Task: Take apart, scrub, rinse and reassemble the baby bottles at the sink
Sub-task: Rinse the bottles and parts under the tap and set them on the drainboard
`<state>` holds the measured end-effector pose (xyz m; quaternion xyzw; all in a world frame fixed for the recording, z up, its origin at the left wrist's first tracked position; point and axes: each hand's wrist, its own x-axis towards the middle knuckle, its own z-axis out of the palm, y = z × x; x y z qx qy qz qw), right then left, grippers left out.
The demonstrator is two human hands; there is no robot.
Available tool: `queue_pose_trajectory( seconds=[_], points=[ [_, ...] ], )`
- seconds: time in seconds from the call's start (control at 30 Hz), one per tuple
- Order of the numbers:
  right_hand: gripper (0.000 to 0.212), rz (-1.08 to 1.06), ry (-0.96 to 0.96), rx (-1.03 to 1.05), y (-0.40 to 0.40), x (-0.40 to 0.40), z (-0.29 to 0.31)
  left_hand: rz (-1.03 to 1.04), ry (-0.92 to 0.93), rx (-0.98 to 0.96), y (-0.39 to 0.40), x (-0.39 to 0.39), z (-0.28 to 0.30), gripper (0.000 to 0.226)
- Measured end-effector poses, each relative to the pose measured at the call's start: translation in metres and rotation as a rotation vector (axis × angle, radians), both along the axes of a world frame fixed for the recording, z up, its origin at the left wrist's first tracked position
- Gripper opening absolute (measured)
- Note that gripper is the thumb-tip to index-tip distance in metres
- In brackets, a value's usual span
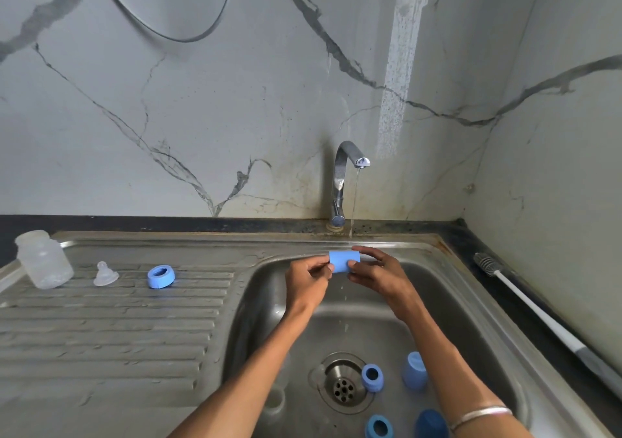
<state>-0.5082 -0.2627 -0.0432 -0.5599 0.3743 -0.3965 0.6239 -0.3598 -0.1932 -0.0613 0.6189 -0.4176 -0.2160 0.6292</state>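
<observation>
Steel sink point(437, 269): hands point(308, 281) point(378, 274) pinch smooth blue cylindrical cap point(343, 262).

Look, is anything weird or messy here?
A little. The wall behind the tap has brown stains, and there's rusty grime at the sink corner. Blue bottle parts lie scattered around the drain, but that suits washing.

Dark blue cap point(432, 425) cut off (bottom edge).

I've got a light blue cap point(344, 261) in view, a matching blue ring point(161, 277) on the ribbed grey steel drainboard point(101, 330), a frosted clear bottle point(43, 260), and white marble wall point(235, 101) veined grey.
</observation>
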Motion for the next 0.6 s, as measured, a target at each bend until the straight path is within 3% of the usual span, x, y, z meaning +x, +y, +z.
queue_pose_trajectory(
  seconds=[0.17, 0.23, 0.33, 0.43, 0.6],
  points=[
    [0.032, -0.1, 0.09, -0.097, 0.003, 0.006, 0.0, -0.013, 0.025, 0.027, 0.002, -0.002, 0.003, 0.016],
    [0.035, -0.07, 0.08, -0.097, 0.003, 0.012, 0.0, 0.006, 0.133, 0.044, 0.001, -0.002, 0.003, 0.027],
    [0.034, -0.038, 0.102, -0.142, 0.006, 0.017, 0.003, 0.042, 0.371, 0.081, -0.002, 0.001, 0.002, 0.012],
    [0.032, -0.056, 0.161, -0.226, 0.006, 0.02, 0.001, -0.033, 0.666, 0.142, 0.001, 0.001, 0.003, 0.012],
    [0.037, -0.092, 0.173, -0.214, 0.002, 0.021, -0.001, -0.123, 0.75, 0.148, 0.005, -0.004, 0.005, 0.016]
  ],
)
